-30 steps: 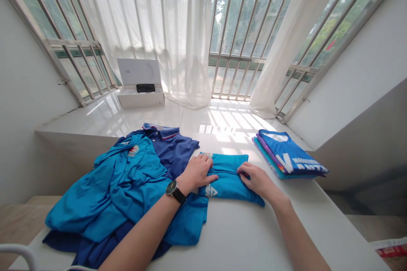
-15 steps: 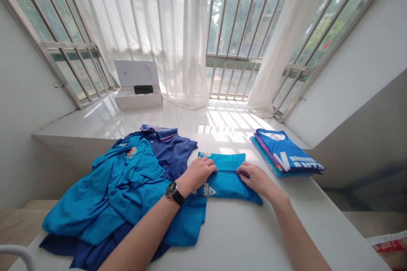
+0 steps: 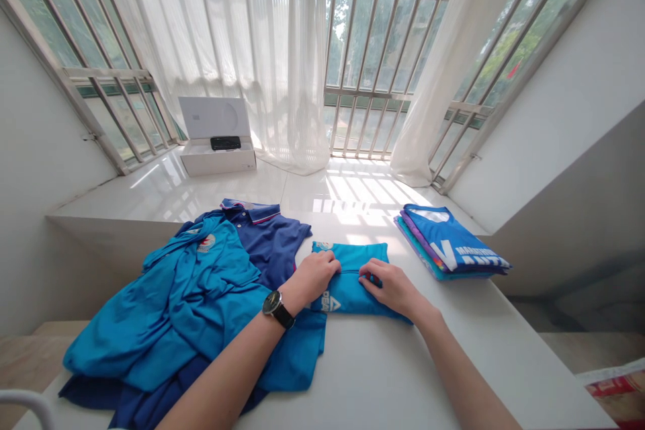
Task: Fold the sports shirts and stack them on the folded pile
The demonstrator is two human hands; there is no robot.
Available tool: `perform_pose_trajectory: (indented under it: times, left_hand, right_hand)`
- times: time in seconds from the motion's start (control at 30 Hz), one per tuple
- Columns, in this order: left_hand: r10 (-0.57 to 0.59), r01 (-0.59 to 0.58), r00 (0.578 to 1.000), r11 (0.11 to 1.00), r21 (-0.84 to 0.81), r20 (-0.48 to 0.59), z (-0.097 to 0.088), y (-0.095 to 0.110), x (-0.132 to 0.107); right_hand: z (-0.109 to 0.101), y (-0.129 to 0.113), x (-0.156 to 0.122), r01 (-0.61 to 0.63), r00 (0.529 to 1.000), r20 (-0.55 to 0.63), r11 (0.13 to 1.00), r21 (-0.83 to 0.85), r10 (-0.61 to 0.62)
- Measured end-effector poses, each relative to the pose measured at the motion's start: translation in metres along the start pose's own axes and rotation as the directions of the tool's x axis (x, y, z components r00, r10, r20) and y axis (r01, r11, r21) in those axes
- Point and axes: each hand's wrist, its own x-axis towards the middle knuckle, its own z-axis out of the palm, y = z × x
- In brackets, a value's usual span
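A bright blue shirt (image 3: 350, 295), folded into a narrow rectangle with white lettering, lies on the white table in front of me. My left hand (image 3: 316, 277), a black-strapped watch on its wrist, presses curled fingers onto the left part of the shirt at its middle fold. On the right, my right hand (image 3: 388, 284) pinches the folded edge near the middle, its fingertips closed on the cloth. Left of my hands, a crumpled turquoise-blue shirt (image 3: 201, 289) lies partly over a navy polo shirt (image 3: 267, 242).
A stack of folded shirts (image 3: 453, 242) sits at the table's right. Behind, on the glossy sill, stands an open white box (image 3: 216, 160) with a black object (image 3: 225, 142) inside. White curtains (image 3: 282, 60) hang before the barred window.
My right hand has slid left along the fold, closer to my left hand. My left hand stays in nearly the same spot on the shirt.
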Motion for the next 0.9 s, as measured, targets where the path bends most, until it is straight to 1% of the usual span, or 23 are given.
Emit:
perform_pose_trajectory:
  times: [0.1, 0.23, 0.4, 0.5, 0.6, 0.63, 0.7, 0.73, 0.77, 0.8, 0.83, 0.9]
  left_hand:
    - [0.006, -0.006, 1.0, 1.0, -0.014, 0.02, -0.004, 0.002, 0.0]
    - [-0.008, 0.009, 1.0, 0.999, -0.037, 0.03, -0.011, 0.004, -0.002]
    - [-0.097, 0.099, 0.994, 0.993, -0.057, 0.041, -0.01, 0.0, -0.002]
    - [-0.117, 0.119, 0.992, 0.991, -0.057, 0.041, -0.008, -0.001, -0.002]
    - [-0.128, 0.13, 0.991, 0.99, -0.051, 0.045, -0.006, 0.0, -0.002]
    - [-0.13, 0.132, 0.991, 0.99, -0.051, 0.044, -0.005, 0.0, -0.002]
    - [-0.132, 0.134, 0.99, 0.989, -0.053, 0.041, -0.004, 0.0, -0.002]
    - [-0.135, 0.137, 0.99, 0.989, -0.055, 0.039, -0.004, 0.0, -0.001]
    - [-0.137, 0.139, 0.99, 0.989, -0.057, 0.036, -0.003, 0.0, -0.001]
    - [-0.14, 0.142, 0.99, 0.988, -0.059, 0.034, -0.002, 0.0, -0.001]
    - [-0.143, 0.144, 0.989, 0.988, -0.061, 0.031, -0.002, -0.001, 0.0]
    - [-0.149, 0.15, 0.989, 0.987, -0.062, 0.026, -0.001, -0.001, 0.0]
  right_hand:
    - [0.008, -0.001, 0.003, -0.009, 0.999, -0.034, 1.0, 0.025, 0.01]
    - [0.015, 0.002, 0.008, -0.112, 0.993, -0.044, 0.993, 0.039, 0.113]
    - [0.009, 0.01, 0.009, -0.217, 0.974, -0.045, 0.973, 0.071, 0.221]
    - [0.005, 0.018, 0.007, -0.279, 0.957, -0.052, 0.956, 0.093, 0.285]
    - [-0.001, 0.031, 0.003, -0.359, 0.923, -0.118, 0.931, 0.07, 0.365]
    - [-0.004, 0.037, 0.001, -0.388, 0.905, -0.162, 0.92, 0.061, 0.392]
    - [-0.012, 0.045, -0.001, -0.445, 0.855, -0.269, 0.894, 0.054, 0.443]
    - [-0.016, 0.047, -0.002, -0.461, 0.832, -0.319, 0.885, 0.058, 0.454]
    - [-0.019, 0.047, -0.003, -0.458, 0.82, -0.354, 0.886, 0.066, 0.45]
    - [-0.02, 0.046, -0.002, -0.435, 0.825, -0.367, 0.898, 0.074, 0.43]
    - [-0.019, 0.043, -0.002, -0.393, 0.846, -0.359, 0.916, 0.082, 0.395]
    - [-0.013, 0.035, 0.001, -0.287, 0.909, -0.291, 0.954, 0.088, 0.3]
